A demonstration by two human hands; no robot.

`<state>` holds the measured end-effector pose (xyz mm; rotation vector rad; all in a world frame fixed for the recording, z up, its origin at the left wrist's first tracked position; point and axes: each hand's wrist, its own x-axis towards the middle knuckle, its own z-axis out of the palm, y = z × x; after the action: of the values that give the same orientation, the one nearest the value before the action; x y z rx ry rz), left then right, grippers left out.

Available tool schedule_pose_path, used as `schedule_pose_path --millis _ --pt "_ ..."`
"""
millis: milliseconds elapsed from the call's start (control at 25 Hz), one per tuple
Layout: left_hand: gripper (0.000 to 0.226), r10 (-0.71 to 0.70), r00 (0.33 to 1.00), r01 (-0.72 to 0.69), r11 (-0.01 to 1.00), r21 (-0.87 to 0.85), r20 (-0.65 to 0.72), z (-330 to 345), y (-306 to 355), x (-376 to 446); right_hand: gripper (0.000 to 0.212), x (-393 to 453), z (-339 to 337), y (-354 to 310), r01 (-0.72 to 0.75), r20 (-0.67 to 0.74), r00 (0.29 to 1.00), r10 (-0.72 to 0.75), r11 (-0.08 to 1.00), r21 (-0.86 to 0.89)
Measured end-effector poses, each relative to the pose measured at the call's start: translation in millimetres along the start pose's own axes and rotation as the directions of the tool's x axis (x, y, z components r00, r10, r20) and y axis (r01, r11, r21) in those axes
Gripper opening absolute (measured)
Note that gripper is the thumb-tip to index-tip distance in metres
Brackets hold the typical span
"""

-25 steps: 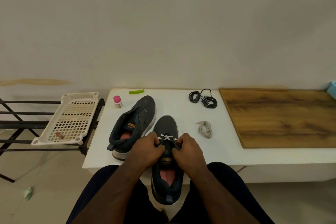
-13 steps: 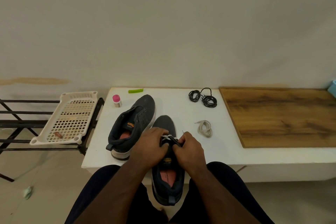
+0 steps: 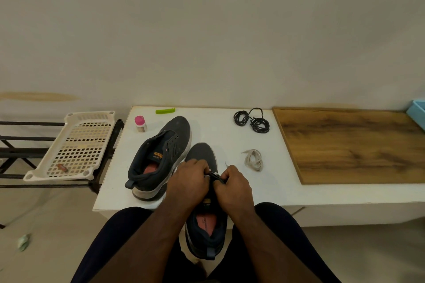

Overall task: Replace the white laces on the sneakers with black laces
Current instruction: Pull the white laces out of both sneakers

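Sneakers sit toward the left end of the white table (image 3: 230,193). One sneaker (image 3: 202,220) hangs heel-first over the near edge, between the person's knees, toe resting on the surface. Both hands work at its eyelets: the left hand (image 3: 187,181) and the right hand (image 3: 232,187) have fingers curled and pinch the white lace (image 3: 215,173), which shows only as a small strip between them. The other sneaker (image 3: 161,158), laceless, lies just beside it on the left, angled toward the far edge, heel near the near edge. A loose pale lace (image 3: 253,160) lies right of the held sneaker, apart from it. Black laces (image 3: 252,120) are coiled near the far edge, with bare surface between them and the shoes. A wooden board (image 3: 354,145) covers the right end. Near the far left corner stand a pink-capped bottle (image 3: 140,123) and a green clip (image 3: 165,111). A plastic tray (image 3: 73,147) rests on a rack off the left edge.
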<state>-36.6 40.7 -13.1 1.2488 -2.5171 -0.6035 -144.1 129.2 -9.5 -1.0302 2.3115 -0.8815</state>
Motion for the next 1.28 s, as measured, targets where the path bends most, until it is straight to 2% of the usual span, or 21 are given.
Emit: schedule_pose_path --millis 240,400,520,760,840,920,1000,1080,1160,1280 --pt "0.003 0.027 0.999 -0.027 1.0 0.001 0.019 -3.4 0.2 2.4 0.009 -1.4 0.6 -0.8 0.01 -0.034 0.999 -0.009 1.0 0.019" --pt "0.016 -0.035 0.999 0.031 0.982 -0.184 -0.017 -15.1 -5.8 4.7 0.009 0.5 0.0 -2.9 0.017 -0.084 0.996 -0.014 0.999 0.038" --pt "0.016 -0.104 0.994 0.097 0.972 -0.216 -0.018 -19.6 -11.2 5.2 0.009 1.2 0.3 -4.0 0.01 -0.083 0.997 -0.007 0.999 0.031" --pt "0.005 0.008 1.0 -0.007 0.99 -0.14 0.006 -11.7 -5.6 2.5 0.011 1.8 1.0 -3.5 0.017 -0.074 0.997 -0.015 1.0 0.021" --pt "0.012 -0.064 0.998 0.062 0.98 -0.187 -0.003 -15.8 -4.8 3.8 0.011 2.2 1.0 -3.6 0.003 -0.085 0.996 -0.002 1.0 0.017" --pt "0.016 -0.204 0.979 0.191 0.944 -0.269 -0.021 -23.3 -9.9 6.5 0.011 2.9 0.7 -3.5 -0.007 -0.089 0.996 0.008 1.0 0.015" --pt "0.012 -0.27 0.963 0.25 0.907 -0.338 -0.014 -27.2 -14.9 6.1 0.01 3.7 0.1 -2.9 0.001 -0.078 0.997 0.0 1.0 0.013" --pt "0.002 -0.203 0.979 0.201 0.926 -0.318 0.028 -27.7 -13.8 2.7 0.009 3.8 0.5 -2.5 0.012 -0.064 0.998 -0.011 1.0 0.014" --pt "0.015 -0.11 0.992 0.122 0.967 -0.223 0.065 -22.4 -12.1 -0.1 0.009 4.0 1.1 -1.7 0.016 -0.069 0.998 -0.015 1.0 0.012" --pt "0.016 -0.102 0.992 0.111 0.986 -0.127 0.077 -20.2 -8.7 1.0 0.01 4.1 1.3 -1.0 0.014 -0.073 0.997 -0.014 1.0 0.008"
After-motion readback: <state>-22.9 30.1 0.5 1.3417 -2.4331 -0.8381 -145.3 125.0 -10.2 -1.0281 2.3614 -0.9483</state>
